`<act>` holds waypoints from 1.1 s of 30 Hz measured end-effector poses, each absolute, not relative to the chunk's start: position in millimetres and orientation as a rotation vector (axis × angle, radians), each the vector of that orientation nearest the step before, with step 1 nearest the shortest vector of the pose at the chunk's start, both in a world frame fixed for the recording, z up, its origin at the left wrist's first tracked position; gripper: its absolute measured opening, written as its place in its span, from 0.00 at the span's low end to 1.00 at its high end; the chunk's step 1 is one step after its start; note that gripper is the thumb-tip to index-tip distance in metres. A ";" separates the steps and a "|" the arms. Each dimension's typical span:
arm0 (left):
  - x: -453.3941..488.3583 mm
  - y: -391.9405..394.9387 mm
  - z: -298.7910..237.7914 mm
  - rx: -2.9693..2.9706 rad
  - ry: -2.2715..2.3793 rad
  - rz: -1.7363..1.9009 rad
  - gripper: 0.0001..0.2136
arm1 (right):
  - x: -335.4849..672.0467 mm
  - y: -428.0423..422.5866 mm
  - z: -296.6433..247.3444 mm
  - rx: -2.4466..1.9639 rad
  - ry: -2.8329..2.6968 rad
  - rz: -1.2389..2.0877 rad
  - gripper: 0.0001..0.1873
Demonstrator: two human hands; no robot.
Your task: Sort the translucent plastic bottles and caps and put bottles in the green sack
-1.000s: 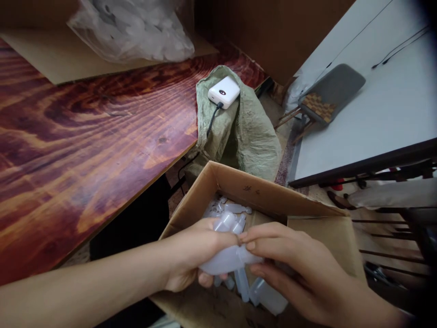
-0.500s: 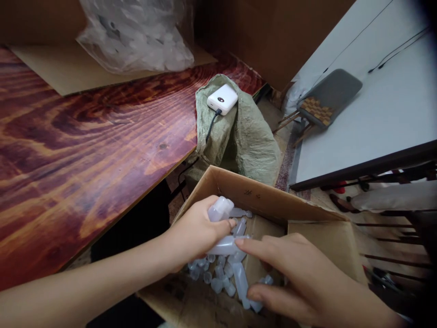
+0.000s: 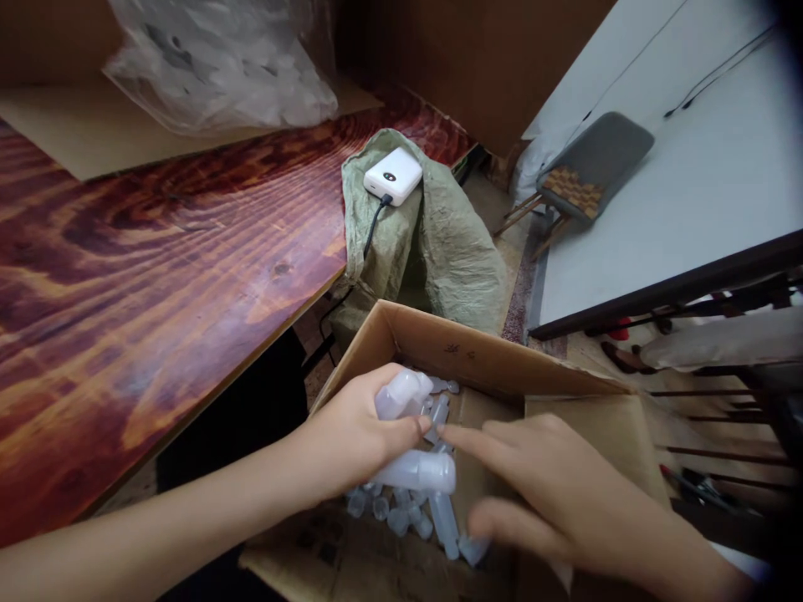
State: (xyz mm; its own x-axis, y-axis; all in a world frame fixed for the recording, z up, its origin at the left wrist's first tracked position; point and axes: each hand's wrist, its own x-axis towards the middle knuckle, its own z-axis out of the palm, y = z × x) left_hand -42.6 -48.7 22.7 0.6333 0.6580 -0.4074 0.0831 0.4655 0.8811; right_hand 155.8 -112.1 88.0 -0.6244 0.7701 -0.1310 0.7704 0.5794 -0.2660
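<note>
An open cardboard box (image 3: 477, 355) sits low in front of me, holding several small translucent plastic bottles (image 3: 432, 514). My left hand (image 3: 355, 435) is closed round a few of these bottles (image 3: 407, 431) just above the box's left side. My right hand (image 3: 558, 497) reaches over the box with its fingers stretched out and apart; its forefinger tip nearly touches the bottles in my left hand. Nothing shows inside the right hand.
A red-brown wooden tabletop (image 3: 144, 276) fills the left. A clear bag of white pieces (image 3: 219, 58) lies on cardboard at its back. A white power bank (image 3: 392, 176) with a cable rests on a green sack (image 3: 452, 251). A grey table (image 3: 690, 192) stands right.
My left hand has risen with the bottles from low in the box to its left side. My right hand has let go of the bottles and spread out flat.
</note>
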 end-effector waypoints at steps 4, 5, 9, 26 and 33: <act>-42.2 -51.2 25.1 1.006 0.842 0.389 0.14 | 150.0 -115.2 87.1 1.298 2.817 -0.410 0.27; -42.1 -52.1 25.5 0.997 0.846 0.381 0.15 | 147.0 -116.2 86.5 1.258 2.821 -0.384 0.22; -42.3 -56.8 28.3 0.903 0.907 0.252 0.17 | 135.2 -118.1 80.9 1.225 2.868 -0.238 0.12; -38.9 -68.4 27.0 0.905 0.887 0.487 0.20 | 134.1 -106.3 73.6 2.027 2.747 -1.171 0.07; -39.6 -82.9 19.9 0.793 0.739 0.525 0.28 | 124.5 -103.8 69.6 2.048 2.822 -0.978 0.08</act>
